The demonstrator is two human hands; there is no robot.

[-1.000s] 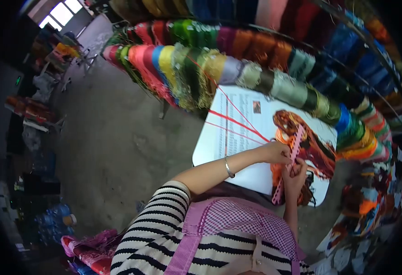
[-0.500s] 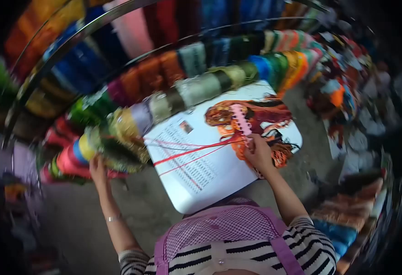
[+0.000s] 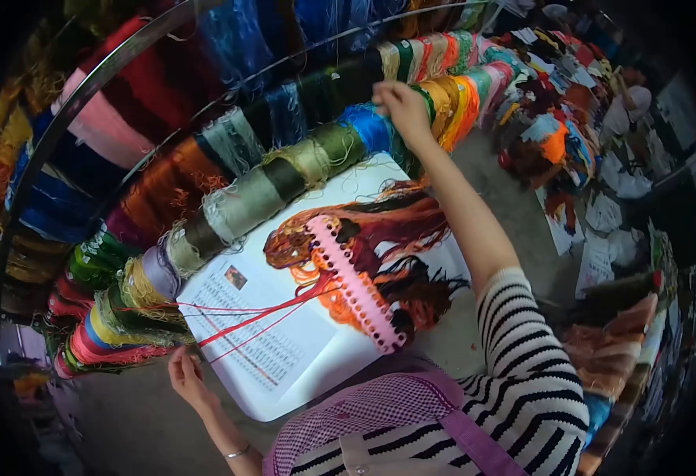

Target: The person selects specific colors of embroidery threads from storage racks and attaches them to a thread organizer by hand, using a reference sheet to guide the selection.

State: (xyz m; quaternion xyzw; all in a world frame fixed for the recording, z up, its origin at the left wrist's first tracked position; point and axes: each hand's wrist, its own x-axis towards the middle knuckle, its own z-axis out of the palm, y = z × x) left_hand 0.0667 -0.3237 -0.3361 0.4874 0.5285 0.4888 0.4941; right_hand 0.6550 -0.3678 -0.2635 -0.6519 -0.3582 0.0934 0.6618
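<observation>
My right hand (image 3: pixel 402 111) is over the rack beside the blue skein (image 3: pixel 366 125) and green threads, fingers bent together; whatever they pinch is too small to name. My left hand (image 3: pixel 189 379) is near the left edge of the white board (image 3: pixel 264 406), its fingers curled together, contents unclear. Just above it, red threads (image 3: pixel 256 319) stretch across a printed chart (image 3: pixel 264 333) toward a pink strip with holes (image 3: pixel 352 285). The strip lies on the board, untouched by either hand, among orange, dark red and black thread bundles (image 3: pixel 411 226).
Skeins of many colours hang over curved rails (image 3: pixel 114 67) ahead and to the left. A heap of mixed threads (image 3: pixel 558 147) is at the upper right. Brown and blue bundles (image 3: pixel 613 341) lie at the right. A person (image 3: pixel 629 107) is partly visible in the far upper right.
My right hand has let go of the pink strip and moved up to the rack. My left hand now appears lower, beside the board. The view has shifted, showing the strip fully.
</observation>
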